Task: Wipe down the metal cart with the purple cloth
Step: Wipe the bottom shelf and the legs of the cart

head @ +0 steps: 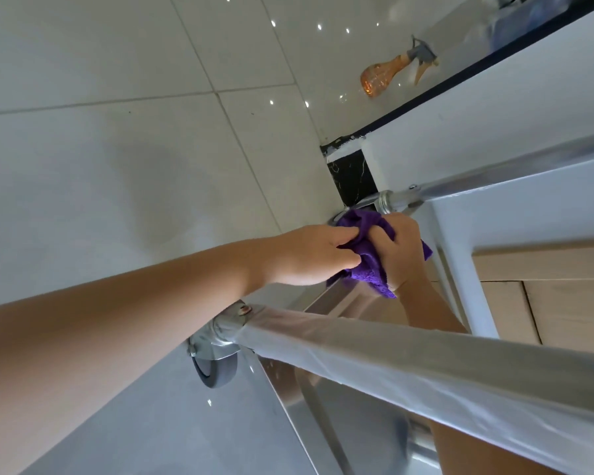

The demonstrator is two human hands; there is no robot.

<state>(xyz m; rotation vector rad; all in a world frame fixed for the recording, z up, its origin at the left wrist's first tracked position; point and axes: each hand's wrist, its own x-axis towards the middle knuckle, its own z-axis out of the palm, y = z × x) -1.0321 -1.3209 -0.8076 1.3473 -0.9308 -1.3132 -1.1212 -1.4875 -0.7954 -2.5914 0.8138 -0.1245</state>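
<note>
The purple cloth [367,255] is bunched low down by the metal cart's far leg [477,181], close to the floor. My left hand [309,255] reaches in from the left and pinches one side of the cloth. My right hand [400,252] comes from behind the near leg and grips the other side. The near leg of the cart [391,358] is a steel tube wrapped in clear plastic film, crossing the lower right. A grey caster wheel [213,370] sits under its joint. The lower steel shelf [323,399] shows between the legs.
An orange spray bottle [388,72] with a grey trigger stands on the glossy white tile floor [134,149] beyond the cart. A white wall with a dark baseboard [352,180] runs along the right. A white frame and wood panel [563,310] stand right of my hands.
</note>
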